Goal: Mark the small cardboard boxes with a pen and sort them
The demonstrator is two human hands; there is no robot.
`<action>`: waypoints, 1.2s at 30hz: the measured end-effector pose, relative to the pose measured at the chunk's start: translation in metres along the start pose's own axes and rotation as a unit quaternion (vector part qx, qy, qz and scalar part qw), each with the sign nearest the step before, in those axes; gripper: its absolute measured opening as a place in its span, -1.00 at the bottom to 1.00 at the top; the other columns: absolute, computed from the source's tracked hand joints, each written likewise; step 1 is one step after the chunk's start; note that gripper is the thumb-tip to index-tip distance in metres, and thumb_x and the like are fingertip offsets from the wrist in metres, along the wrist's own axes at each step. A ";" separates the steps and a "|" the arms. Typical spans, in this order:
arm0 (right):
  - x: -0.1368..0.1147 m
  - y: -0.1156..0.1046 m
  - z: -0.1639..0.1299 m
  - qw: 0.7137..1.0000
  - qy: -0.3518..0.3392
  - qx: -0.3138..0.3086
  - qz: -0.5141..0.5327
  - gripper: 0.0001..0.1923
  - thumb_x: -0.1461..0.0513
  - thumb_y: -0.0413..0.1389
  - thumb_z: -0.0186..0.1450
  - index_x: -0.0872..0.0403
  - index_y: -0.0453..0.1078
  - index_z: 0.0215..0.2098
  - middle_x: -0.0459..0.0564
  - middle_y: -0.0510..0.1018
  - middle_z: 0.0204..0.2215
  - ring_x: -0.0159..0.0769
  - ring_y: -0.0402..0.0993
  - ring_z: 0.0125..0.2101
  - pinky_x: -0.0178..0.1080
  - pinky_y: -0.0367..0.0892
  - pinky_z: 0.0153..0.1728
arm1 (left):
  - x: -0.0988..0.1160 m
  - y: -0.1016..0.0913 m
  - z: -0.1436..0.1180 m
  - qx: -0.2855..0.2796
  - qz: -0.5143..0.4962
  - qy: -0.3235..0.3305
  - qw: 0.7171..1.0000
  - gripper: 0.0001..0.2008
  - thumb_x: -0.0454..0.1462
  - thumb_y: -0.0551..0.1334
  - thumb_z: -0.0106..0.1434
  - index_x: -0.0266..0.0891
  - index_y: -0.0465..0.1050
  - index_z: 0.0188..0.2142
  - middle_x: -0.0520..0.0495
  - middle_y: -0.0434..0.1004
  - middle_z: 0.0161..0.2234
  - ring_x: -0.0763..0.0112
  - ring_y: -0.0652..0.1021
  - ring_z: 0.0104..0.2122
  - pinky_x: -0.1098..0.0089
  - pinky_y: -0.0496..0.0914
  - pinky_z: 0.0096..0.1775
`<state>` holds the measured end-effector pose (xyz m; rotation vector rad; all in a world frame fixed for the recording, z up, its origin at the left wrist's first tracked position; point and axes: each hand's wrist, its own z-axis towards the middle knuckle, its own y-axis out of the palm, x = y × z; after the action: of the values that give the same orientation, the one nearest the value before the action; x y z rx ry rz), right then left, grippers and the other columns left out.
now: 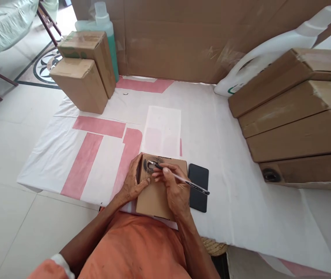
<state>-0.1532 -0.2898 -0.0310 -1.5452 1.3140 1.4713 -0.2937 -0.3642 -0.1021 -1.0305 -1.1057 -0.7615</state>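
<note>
A flat brown cardboard piece (153, 197) lies at the near edge of the white cloth (211, 128). A dark round drawing (150, 163) sits in its top left corner. My left hand (132, 181) presses on the cardboard's left edge, fingers together. My right hand (174, 186) grips a pen (182, 179) whose tip touches the drawing; the pen's dark end sticks out to the right. A black phone (198, 187) lies flat just right of the cardboard.
A white paper sheet (162, 131) lies beyond the cardboard. Two brown boxes (82, 71) and a green bottle (107, 29) stand at the back left. Stacked brown boxes (295, 124) and a white jug (270, 50) fill the right. A cardboard wall (177, 38) backs the cloth.
</note>
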 end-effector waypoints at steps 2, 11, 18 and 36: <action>0.005 0.000 0.000 0.999 -0.002 0.004 -0.043 -0.73 -0.01 0.23 0.38 0.01 0.52 -0.14 0.03 0.72 -0.32 -0.15 0.68 -0.38 -0.12 0.58 -0.33 | 0.000 -0.001 0.000 0.001 0.005 0.004 1.000 -0.15 -0.11 0.30 0.32 -0.16 -0.01 0.49 -0.31 0.15 0.44 -0.08 0.21 0.43 -0.12 0.12 0.42; 0.009 0.002 0.004 0.993 -0.017 -0.010 -0.112 -0.72 -0.03 0.20 0.39 -0.01 0.49 -0.18 0.02 0.72 -0.29 -0.18 0.67 -0.39 -0.15 0.60 -0.35 | 0.003 -0.001 0.002 -0.001 0.020 0.005 1.000 -0.16 -0.08 0.29 0.34 -0.14 -0.02 0.49 -0.30 0.14 0.44 -0.09 0.22 0.43 -0.13 0.12 0.42; -0.005 -0.006 0.000 0.991 0.000 -0.022 -0.131 -0.69 -0.05 0.24 0.35 0.01 0.47 -0.28 -0.02 0.67 -0.47 -0.25 0.60 -0.55 -0.26 0.51 -0.51 | 0.000 0.001 0.001 0.011 0.019 0.012 1.000 -0.17 -0.08 0.28 0.33 -0.18 0.01 0.48 -0.32 0.17 0.43 -0.07 0.23 0.43 -0.13 0.13 0.42; -0.014 -0.026 0.045 0.992 -0.069 0.011 -0.105 -0.70 0.00 0.29 0.33 0.06 0.52 -0.17 -0.04 0.67 -0.38 -0.27 0.61 -0.41 -0.24 0.52 -0.34 | 0.005 -0.003 0.003 -0.002 0.002 0.003 1.000 -0.18 -0.05 0.29 0.33 -0.17 0.03 0.47 -0.30 0.18 0.42 -0.10 0.24 0.40 -0.12 0.14 0.41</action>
<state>-0.1427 -0.2369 -0.0309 -1.4899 1.0505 1.3980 -0.2955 -0.3627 -0.0963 -1.0327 -1.0967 -0.7631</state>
